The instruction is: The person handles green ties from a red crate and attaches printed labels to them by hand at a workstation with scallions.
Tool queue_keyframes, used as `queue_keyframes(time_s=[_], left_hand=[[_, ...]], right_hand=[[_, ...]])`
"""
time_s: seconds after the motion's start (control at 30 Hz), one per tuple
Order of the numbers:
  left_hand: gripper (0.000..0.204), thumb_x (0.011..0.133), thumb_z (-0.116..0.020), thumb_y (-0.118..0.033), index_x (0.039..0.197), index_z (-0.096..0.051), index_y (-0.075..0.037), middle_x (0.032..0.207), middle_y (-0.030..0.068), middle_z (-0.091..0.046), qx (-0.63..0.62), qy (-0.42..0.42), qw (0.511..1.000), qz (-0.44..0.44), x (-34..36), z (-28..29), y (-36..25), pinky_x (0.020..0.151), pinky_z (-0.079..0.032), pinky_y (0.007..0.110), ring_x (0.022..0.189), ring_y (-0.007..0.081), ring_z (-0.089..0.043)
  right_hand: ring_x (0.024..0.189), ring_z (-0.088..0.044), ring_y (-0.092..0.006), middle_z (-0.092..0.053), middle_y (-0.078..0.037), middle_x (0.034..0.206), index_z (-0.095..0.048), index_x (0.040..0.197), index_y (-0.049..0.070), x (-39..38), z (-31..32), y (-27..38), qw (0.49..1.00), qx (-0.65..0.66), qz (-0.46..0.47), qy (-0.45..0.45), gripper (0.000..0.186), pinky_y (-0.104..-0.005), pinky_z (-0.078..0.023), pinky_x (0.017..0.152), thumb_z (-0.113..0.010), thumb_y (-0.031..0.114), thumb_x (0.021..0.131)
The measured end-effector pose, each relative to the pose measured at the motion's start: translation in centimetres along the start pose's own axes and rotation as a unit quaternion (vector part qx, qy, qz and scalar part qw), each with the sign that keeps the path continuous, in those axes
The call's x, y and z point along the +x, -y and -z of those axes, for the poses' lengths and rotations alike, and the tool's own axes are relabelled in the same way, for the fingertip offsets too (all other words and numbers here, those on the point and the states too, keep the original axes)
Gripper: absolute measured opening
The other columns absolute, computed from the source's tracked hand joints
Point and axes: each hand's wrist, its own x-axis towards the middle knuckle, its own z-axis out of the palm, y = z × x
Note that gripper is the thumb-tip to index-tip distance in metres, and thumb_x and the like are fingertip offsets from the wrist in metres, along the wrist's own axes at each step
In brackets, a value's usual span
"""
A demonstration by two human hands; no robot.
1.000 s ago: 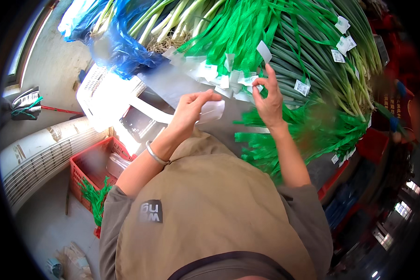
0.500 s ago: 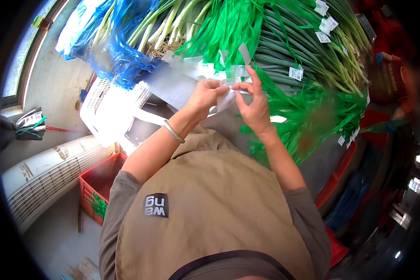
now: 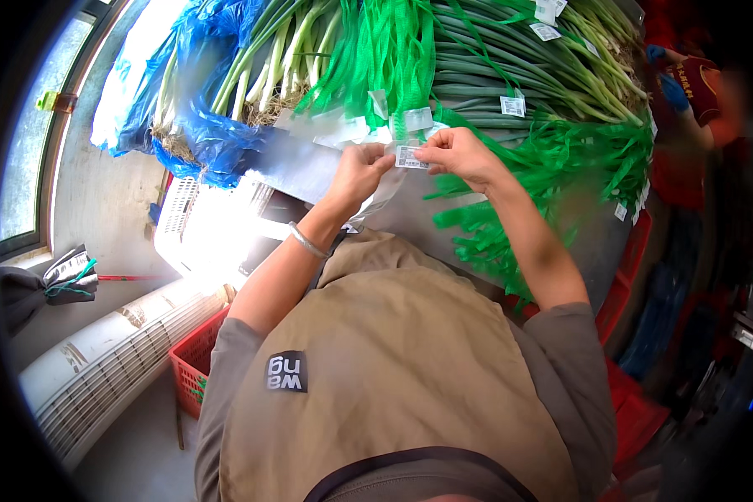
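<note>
A small white printed label (image 3: 408,157) is stretched between my two hands above the table. My right hand (image 3: 464,156) pinches its right end between thumb and fingers. My left hand (image 3: 360,176), with a silver bangle at the wrist, is closed at the label's left end. Pale backing strip (image 3: 381,199) hangs beneath my left hand. Just beyond my fingers lie green mesh bags (image 3: 397,63) bearing white labels. Long green scallions (image 3: 485,79) are piled behind, and more green mesh (image 3: 544,163) spreads to the right of my right hand.
Blue plastic (image 3: 213,134) wraps scallions at the far left. A white crate (image 3: 178,213), a red basket (image 3: 194,360) and a white slatted appliance (image 3: 117,351) stand at left. Another person (image 3: 694,92) with blue on the hands is at far right.
My right fingers, spread and raised before, have come together on the label, which now faces up flat. The whole view has shifted slightly.
</note>
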Motion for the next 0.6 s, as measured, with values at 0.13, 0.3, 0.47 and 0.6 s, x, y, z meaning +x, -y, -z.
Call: queue_keyframes(time_s=[0.13,0.3,0.47,0.6], left_hand=[[0.014,0.082,-0.056,-0.005,0.083,-0.062,0.007,0.07,0.0028,-0.057,-0.027,0.024,0.999,0.008,0.1,-0.1,-0.1,0.053,-0.037,0.025,0.061,0.0077,-0.045],[0.018,0.081,-0.053,-0.005,0.092,-0.063,0.006,0.075,0.0028,-0.06,-0.034,0.049,0.998,0.02,0.0,-0.1,-0.3,0.06,-0.041,0.025,0.067,0.0081,-0.049],[0.02,0.081,-0.055,-0.011,0.091,-0.063,0.005,0.075,0.0018,-0.06,0.014,0.047,0.998,0.035,-0.4,-0.6,-1.7,0.061,-0.041,0.025,0.068,0.0074,-0.051],[0.021,0.082,-0.057,-0.016,0.08,-0.063,0.004,0.064,-0.0014,-0.053,0.045,-0.006,0.997,0.065,0.0,-0.8,-1.5,0.053,-0.036,0.025,0.06,0.0051,-0.043]], right_hand=[[0.064,-0.053,-0.0088,-0.058,-0.001,0.073,-0.058,0.075,0.004,0.9,0.1,0.0,0.999,-0.036,-0.004,-0.011,0.021,-0.0239,-0.045,0.058,-0.072,0.021,0.074],[0.061,-0.049,-0.0065,-0.056,0.0,0.069,-0.056,0.072,0.005,1.9,-0.2,-0.7,0.997,-0.063,0.038,-0.027,0.022,-0.0215,-0.039,0.052,-0.074,0.02,0.072],[0.058,-0.048,-0.0068,-0.054,-0.001,0.063,-0.056,0.07,0.003,2.6,-0.4,-2.0,0.987,-0.082,0.119,-0.073,0.025,-0.0227,-0.039,0.05,-0.076,0.017,0.068],[0.059,-0.049,-0.0074,-0.055,-0.001,0.065,-0.055,0.082,-0.001,2.4,-0.8,-1.6,0.986,-0.018,0.138,-0.087,0.025,-0.0229,-0.04,0.053,-0.073,0.011,0.07]])
